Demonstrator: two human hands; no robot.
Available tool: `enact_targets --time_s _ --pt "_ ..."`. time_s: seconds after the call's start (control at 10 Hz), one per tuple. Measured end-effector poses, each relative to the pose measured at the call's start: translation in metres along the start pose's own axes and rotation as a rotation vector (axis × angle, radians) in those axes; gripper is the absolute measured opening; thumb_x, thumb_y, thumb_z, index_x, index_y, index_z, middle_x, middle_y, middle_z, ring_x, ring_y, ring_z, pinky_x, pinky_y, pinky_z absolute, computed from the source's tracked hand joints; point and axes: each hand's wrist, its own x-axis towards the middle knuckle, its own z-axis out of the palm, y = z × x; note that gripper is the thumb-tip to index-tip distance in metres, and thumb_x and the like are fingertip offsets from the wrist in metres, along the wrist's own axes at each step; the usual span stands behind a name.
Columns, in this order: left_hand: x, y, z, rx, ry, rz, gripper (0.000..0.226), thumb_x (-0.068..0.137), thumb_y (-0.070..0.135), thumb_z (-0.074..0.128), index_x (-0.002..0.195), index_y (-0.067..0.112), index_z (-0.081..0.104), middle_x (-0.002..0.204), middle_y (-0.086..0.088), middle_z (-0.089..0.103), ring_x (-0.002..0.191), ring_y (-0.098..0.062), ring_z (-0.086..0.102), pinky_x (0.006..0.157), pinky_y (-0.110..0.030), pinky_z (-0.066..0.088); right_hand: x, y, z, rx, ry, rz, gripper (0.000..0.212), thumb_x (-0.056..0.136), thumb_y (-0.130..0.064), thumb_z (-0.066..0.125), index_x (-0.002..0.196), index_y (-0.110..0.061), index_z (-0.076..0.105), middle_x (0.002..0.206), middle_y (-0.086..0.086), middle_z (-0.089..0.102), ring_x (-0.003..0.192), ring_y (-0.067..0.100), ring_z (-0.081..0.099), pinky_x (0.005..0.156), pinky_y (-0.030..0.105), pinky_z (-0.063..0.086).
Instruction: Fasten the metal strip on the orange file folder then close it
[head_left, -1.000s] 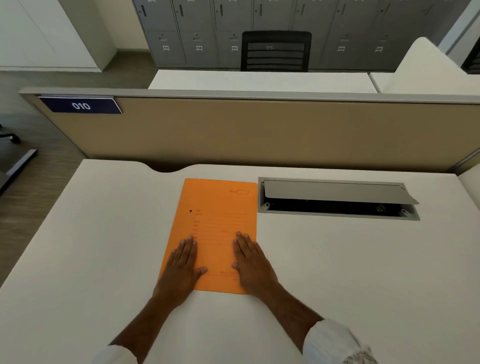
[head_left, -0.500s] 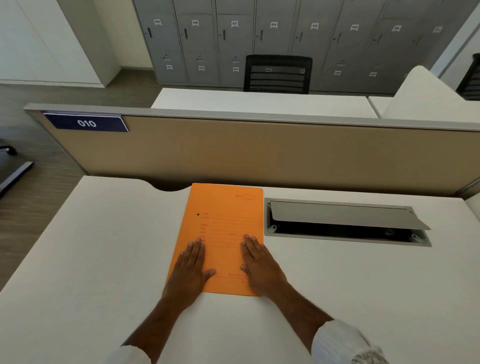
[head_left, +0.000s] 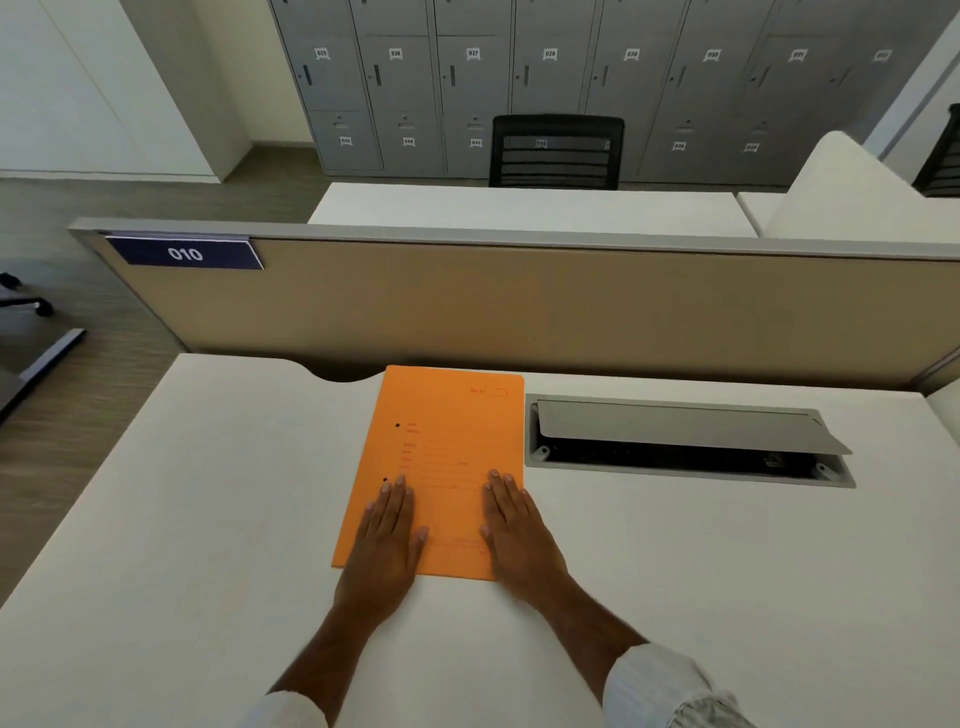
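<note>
The orange file folder (head_left: 447, 457) lies closed on the white desk (head_left: 208, 519). The left hand (head_left: 384, 540) and the right hand (head_left: 514, 530) rest flat on its near part, fingers straight, gripping nothing.

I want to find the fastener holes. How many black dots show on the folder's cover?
2. One black dot sits near the left edge of the orange folder, midway up; the other lies below it, by the left hand. The hands may hide more.

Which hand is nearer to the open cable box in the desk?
The right hand. It lies flat on the orange folder's right edge, just left of the cable box. The left hand lies flat near the folder's left edge, farther away.
</note>
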Motion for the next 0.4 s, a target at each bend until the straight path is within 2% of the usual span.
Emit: enact_targets --time_s 0.2,0.3,0.4 --pt "-0.032 0.044 0.017 -0.033 0.008 -0.042 0.079 0.099 0.057 0.005 0.154 0.004 0.023 0.164 -0.011 0.018 0.153 -0.029 0.013 0.126 -0.038 0.003 -0.052 0.011 0.011 0.032 0.057 0.075 0.063 0.104 -0.038 0.024 0.154 -0.009 -0.001 0.164 0.01 -0.006 0.151 0.027 -0.008 0.123 0.043 0.006" --pt "-0.055 0.074 0.03 -0.036 -0.005 -0.046 0.08 0.098 0.06 0.004 0.157 0.007 0.017 0.166 -0.006 0.01 0.155 -0.025 0.008 0.127 -0.037 0.003 -0.098 0.022 0.011 0.067 0.078 0.165 0.064 0.103 -0.043 0.018 0.155 -0.012 -0.001 0.164 0.006 -0.009 0.15 0.021 -0.013 0.123 0.041 0.005" --pt "-0.076 0.106 0.049 -0.064 0.005 -0.035 0.076 0.099 0.058 0.014 0.158 0.01 0.011 0.167 -0.004 0.006 0.155 -0.021 0.002 0.125 -0.029 -0.007 -0.14 0.034 0.017 0.086 0.123 0.222 0.065 0.101 -0.044 0.015 0.155 -0.013 -0.002 0.164 0.004 -0.011 0.15 0.019 -0.014 0.123 0.04 0.005"
